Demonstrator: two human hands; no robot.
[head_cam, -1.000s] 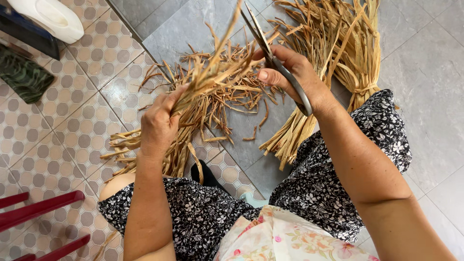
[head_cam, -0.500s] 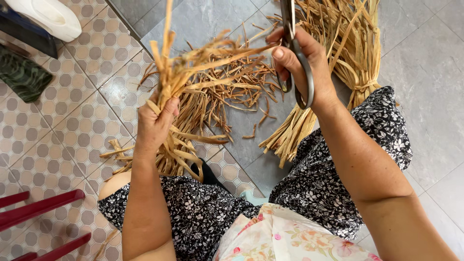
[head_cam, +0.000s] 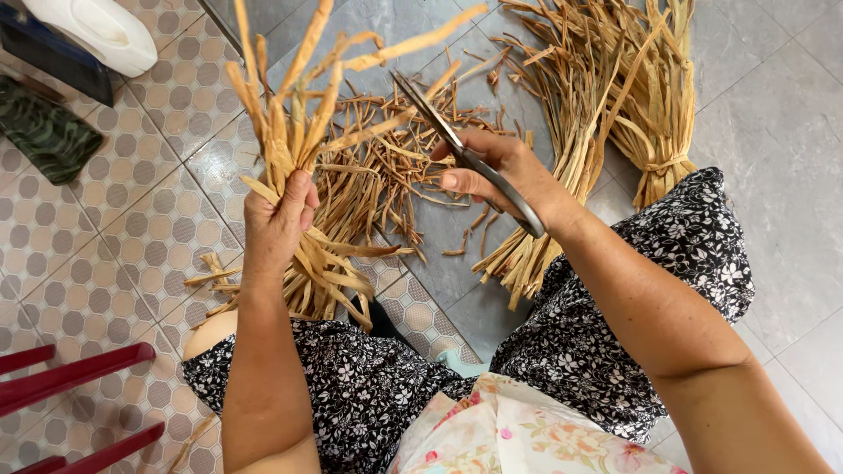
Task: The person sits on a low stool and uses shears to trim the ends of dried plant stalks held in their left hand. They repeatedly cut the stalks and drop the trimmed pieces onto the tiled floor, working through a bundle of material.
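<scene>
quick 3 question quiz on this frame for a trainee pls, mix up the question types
1. True or false: the left hand grips a bunch of dried straw strips.
2. What does the right hand hold? A) knife B) scissors C) comb
3. Where does the tied bundle of strips lie: on the floor or on the lap?

Key: 1 true. 2 B. 3 on the grey floor tiles, at upper right.
</scene>
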